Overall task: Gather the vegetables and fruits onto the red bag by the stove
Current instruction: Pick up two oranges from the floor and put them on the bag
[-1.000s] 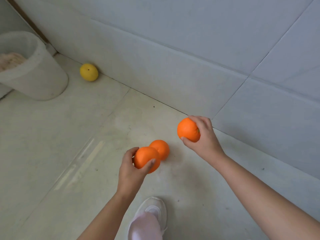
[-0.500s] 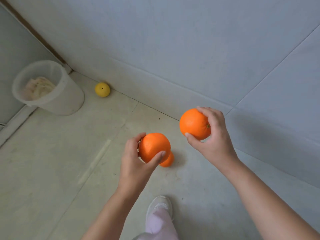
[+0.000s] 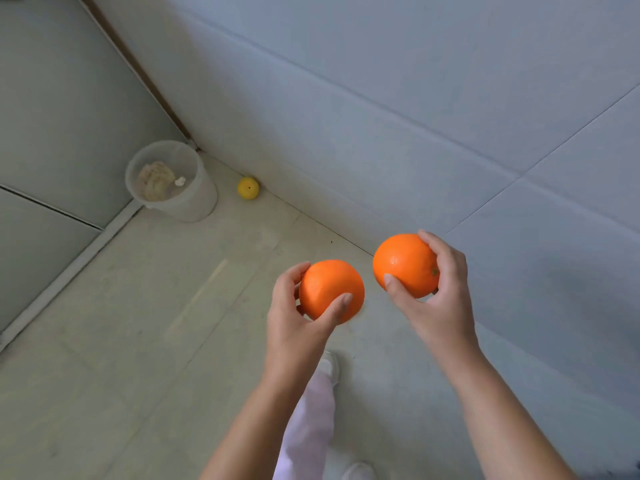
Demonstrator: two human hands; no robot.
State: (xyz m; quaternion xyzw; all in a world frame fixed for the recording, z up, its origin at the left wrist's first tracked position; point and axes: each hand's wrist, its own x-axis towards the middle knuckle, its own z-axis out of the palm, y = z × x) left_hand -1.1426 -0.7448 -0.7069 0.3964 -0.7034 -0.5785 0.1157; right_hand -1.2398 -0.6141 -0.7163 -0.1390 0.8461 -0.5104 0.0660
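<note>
Left hand (image 3: 294, 327) grasping 1 orange (image 3: 329, 289), right hand (image 3: 436, 299) grasping another orange (image 3: 405, 263) at its 3 o'clock, yellow fruit (image 3: 248, 188) at 11 o'clock beside bucket (image 3: 173, 181)

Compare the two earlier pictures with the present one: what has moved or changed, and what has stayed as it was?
Both hands have risen from the floor as the person stands. The left hand keeps its grip on one orange, the right hand on another orange. A third orange lay on the floor earlier; the left hand's orange now hides that spot. The yellow fruit and white bucket stayed by the wall.
</note>
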